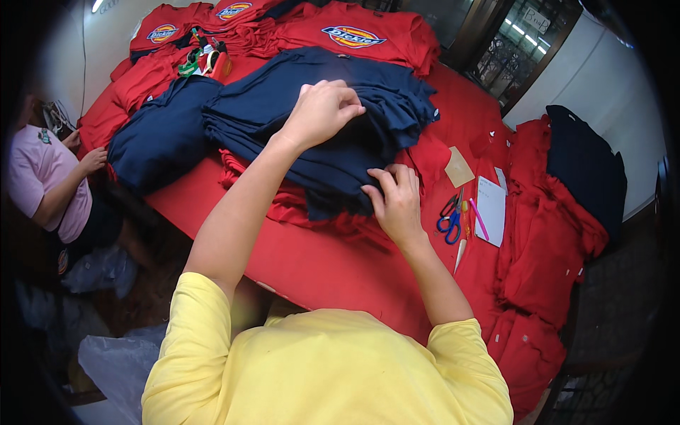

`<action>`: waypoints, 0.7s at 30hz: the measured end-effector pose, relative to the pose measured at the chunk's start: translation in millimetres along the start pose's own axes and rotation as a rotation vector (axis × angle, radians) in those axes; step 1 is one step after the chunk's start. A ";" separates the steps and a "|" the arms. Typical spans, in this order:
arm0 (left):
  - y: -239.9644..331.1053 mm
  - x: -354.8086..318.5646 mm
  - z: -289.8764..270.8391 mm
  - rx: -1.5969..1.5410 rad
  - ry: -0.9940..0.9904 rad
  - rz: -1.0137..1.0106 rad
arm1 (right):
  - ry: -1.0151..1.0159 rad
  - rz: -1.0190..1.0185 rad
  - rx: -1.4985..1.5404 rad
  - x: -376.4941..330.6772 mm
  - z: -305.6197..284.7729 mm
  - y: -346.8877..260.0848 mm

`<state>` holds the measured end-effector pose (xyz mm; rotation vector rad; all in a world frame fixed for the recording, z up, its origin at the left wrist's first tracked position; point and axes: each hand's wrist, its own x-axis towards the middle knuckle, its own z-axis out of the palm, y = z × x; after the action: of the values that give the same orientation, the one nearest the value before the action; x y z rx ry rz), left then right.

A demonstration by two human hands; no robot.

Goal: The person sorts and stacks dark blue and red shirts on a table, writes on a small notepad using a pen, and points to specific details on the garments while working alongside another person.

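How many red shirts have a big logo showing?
3: the left shirt and the middle shirt at upper left; the right shirt at top centre, behind the navy shirts. Others may be hidden underneath.

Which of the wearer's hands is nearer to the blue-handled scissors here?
Right. The right hand is at the navy garments' near right edge, just left of the scissors; the left hand is over the garments, farther left and beyond.
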<state>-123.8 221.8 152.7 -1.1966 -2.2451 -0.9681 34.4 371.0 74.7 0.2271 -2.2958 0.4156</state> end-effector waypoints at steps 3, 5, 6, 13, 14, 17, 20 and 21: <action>3.2 -8.9 -1.8 0.008 -0.088 0.021 | -0.064 0.227 0.214 13.0 0.9 13.4; 7.1 -19.5 -3.8 -0.028 -0.087 0.014 | 0.013 0.288 0.343 34.4 -1.9 16.5; 9.4 -24.7 -4.4 -0.049 -0.087 0.010 | 0.082 0.225 0.250 46.1 -2.4 20.4; 25.2 -59.5 -1.4 0.072 -0.388 0.370 | 0.085 0.264 0.293 88.8 5.7 40.5; 23.7 -59.0 3.1 0.069 -0.406 0.373 | 0.081 0.271 0.335 89.5 3.7 36.4; 16.4 -37.1 -6.9 -0.018 -0.320 0.308 | 0.076 0.197 0.239 73.0 -9.2 21.3; 14.1 -5.7 -30.8 -0.006 -0.123 0.245 | 0.243 0.027 0.103 42.9 -15.6 0.4; 9.1 1.4 -31.0 -0.031 -0.081 0.235 | 0.304 -0.077 0.135 29.7 -16.2 -7.3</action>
<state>-115.7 203.1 177.9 -1.4981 -2.0961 -0.8789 27.1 369.1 108.5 0.2974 -1.9572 0.5279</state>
